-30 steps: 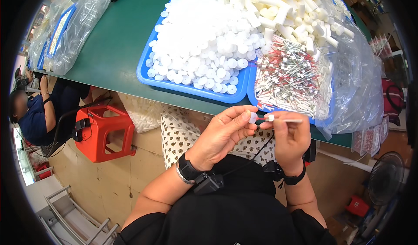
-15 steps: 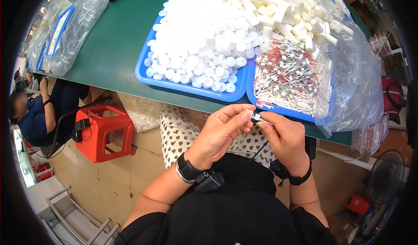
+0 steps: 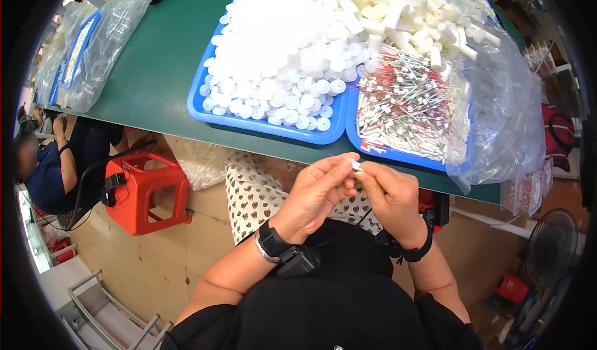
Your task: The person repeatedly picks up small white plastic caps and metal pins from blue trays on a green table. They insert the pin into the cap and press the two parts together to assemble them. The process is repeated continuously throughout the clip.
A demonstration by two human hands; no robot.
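My left hand (image 3: pixel 319 194) and my right hand (image 3: pixel 396 202) meet in front of the table edge, fingertips pinched together on a small white part (image 3: pixel 356 165). Fingers cover most of it, so its full shape is hidden. Just beyond my hands, a blue tray (image 3: pixel 273 130) is heaped with white translucent discs (image 3: pixel 287 104). Beside it on the right, a second blue tray (image 3: pixel 404 156) holds a pile of thin wired parts (image 3: pixel 407 98) with red and grey leads and white ends.
Cream-coloured tubes (image 3: pixel 392 15) are heaped behind the trays. Clear plastic bagging (image 3: pixel 507 126) drapes over the right side of the green table (image 3: pixel 155 58). A red stool (image 3: pixel 146 194) stands left, near a seated person (image 3: pixel 53 170). A fan (image 3: pixel 551 248) is at right.
My two hands have drawn closer together, and the small white pieces at the fingertips now meet. The right hand has shifted slightly left. The view has moved a little.
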